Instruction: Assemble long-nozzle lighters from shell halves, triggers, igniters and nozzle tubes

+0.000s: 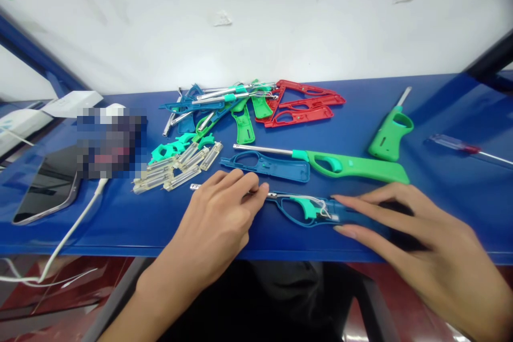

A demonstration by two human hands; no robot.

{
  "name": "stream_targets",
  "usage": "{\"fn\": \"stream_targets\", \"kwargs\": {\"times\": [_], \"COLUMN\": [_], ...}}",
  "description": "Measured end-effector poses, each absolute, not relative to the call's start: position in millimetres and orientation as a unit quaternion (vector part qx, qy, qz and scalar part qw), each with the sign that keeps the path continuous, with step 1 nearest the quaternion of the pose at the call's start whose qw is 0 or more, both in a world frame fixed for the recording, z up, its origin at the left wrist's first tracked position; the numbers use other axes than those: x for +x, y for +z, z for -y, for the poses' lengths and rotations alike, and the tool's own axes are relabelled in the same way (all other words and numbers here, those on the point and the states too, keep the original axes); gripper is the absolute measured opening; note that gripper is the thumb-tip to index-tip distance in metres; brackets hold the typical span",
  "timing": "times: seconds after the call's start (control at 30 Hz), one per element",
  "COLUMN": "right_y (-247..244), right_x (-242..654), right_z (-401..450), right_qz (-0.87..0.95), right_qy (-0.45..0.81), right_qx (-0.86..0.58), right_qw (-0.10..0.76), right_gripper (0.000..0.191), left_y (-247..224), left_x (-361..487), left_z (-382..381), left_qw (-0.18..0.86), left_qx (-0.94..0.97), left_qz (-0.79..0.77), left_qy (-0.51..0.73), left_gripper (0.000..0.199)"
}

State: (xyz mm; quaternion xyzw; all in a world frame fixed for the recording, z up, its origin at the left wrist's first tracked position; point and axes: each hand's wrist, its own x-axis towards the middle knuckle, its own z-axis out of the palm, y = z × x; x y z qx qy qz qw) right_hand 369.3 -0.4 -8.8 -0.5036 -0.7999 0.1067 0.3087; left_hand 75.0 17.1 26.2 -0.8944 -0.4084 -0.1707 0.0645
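At a blue bench (120, 230), my left hand (218, 224) curls its fingers around a metal tube (272, 195), apparently to keep it lined up with the upturned blue half-shell (349, 215) lying near the front edge. My right hand (425, 224) spans the shell's handle, thumb and forefinger parted at opposite edges, probably to steady it; whether they grip, I cannot tell. The turquoise trigger (308, 208) and white wire (316, 201) sit exposed within. Transparent tanks (182, 177) lie grouped to my left, perhaps for easy reach.
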Motion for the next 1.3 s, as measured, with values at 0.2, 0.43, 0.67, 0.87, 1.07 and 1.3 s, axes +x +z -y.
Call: {"fn": "stream_targets", "kwargs": {"times": [0.2,0.43,0.67,0.87,1.07,1.3], "right_y": [-9,-14,-21,-20,-16,-12], "right_x": [368,369,370,376,369,367], "right_z": [-1,-1,1,-1,-1,2], "right_qz": [0.798,0.795,0.786,0.804,0.792,0.786], "right_qy": [0.119,0.103,0.1,0.088,0.09,0.11], "right_qx": [-0.506,-0.517,-0.534,-0.519,-0.526,-0.533], "right_qw": [0.305,0.301,0.294,0.277,0.295,0.292], "right_gripper": [0.031,0.032,0.033,0.035,0.032,0.03], "left_y": [28,18,6,6,4,6], "left_x": [71,70,67,67,68,70], "left_z": [-24,-22,-15,-14,-13,-14], "left_qw": [0.047,0.044,0.025,0.02,0.022,-0.007], "left_qx": [-0.903,-0.893,-0.868,-0.863,-0.864,-0.858], "left_qz": [0.391,0.391,0.41,0.416,0.424,0.443], "left_qy": [-0.174,-0.219,-0.28,-0.285,-0.271,-0.258], "left_gripper": [0.042,0.041,0.042,0.047,0.047,0.042]}}
